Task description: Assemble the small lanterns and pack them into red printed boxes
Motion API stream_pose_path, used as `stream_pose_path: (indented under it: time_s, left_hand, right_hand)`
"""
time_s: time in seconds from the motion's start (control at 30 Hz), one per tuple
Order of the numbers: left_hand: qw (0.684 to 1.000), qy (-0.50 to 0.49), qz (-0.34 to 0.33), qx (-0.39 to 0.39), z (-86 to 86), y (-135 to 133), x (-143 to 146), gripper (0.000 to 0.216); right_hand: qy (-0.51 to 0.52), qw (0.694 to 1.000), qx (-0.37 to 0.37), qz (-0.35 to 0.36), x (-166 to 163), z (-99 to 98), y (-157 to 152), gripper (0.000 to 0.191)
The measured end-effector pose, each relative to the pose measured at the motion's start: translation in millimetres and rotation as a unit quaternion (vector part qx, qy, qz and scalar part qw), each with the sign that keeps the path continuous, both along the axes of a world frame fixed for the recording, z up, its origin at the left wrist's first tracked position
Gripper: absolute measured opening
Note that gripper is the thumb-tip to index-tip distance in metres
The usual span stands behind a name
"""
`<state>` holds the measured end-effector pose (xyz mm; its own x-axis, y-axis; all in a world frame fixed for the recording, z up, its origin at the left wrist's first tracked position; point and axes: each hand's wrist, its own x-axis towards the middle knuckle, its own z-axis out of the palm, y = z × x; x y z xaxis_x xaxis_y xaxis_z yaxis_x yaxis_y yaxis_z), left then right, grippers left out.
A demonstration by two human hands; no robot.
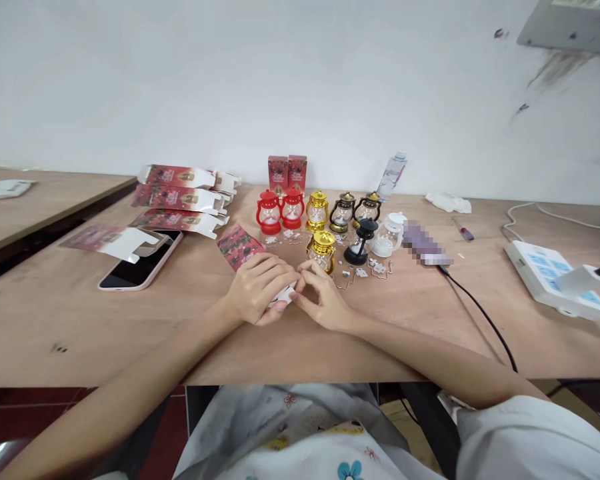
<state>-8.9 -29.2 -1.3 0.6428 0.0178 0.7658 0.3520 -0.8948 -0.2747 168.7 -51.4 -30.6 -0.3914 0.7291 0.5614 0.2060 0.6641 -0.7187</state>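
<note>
My left hand (259,288) is wrapped over a small red-printed cardboard box (238,247), tilted above the table with its white end facing me. The thumb and fingertips of my right hand (325,297) are closed at that white end; the palm hides part of the flaps. Just beyond my hands stands a gold mini lantern (321,248). Close by are a black lantern (360,243) and a white lantern (390,235). Behind them is a row with red lanterns (269,212), another gold lantern (317,210) and dark bronze lanterns (342,212).
Flattened boxes (173,198) lie at the left, one overlapping a phone (143,260). Two upright boxes (287,175) and a bottle (393,175) stand by the wall. Wire handles (347,280), a screwdriver (463,230), a cabled pixelated item (423,243) and a power strip (555,277) lie rightward.
</note>
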Motion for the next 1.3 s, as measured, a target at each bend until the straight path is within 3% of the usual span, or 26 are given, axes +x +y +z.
stream_pose_path:
  time_s: [0.3, 0.57, 0.93, 1.13, 1.3]
  left_hand:
    - [1.0, 0.017, -0.001, 0.02, -1.7, -1.7, 1.5, 0.035]
    - [0.999, 0.025, 0.01, 0.027, -0.3, -2.8, 1.5, 0.034]
    - [0.999, -0.046, -0.009, -0.023, -3.3, 0.2, 0.0, 0.035]
    - [0.993, -0.094, -0.05, -0.055, -9.5, 2.1, -0.3, 0.036]
    - [0.993, -0.069, -0.089, -0.044, -7.5, -0.6, -0.4, 0.033]
  right_hand:
    - [-0.004, 0.998, -0.055, 0.019, -1.0, -1.2, 2.2, 0.033]
    - [-0.004, 0.999, -0.046, -0.003, -3.0, -2.1, -0.5, 0.029]
    - [0.091, 0.994, -0.024, -0.048, -5.5, -7.9, 0.4, 0.023]
    - [0.125, 0.987, -0.097, 0.02, -5.6, -8.5, -1.7, 0.044]
    - [0.081, 0.995, -0.049, 0.041, -5.0, -6.6, -1.8, 0.043]
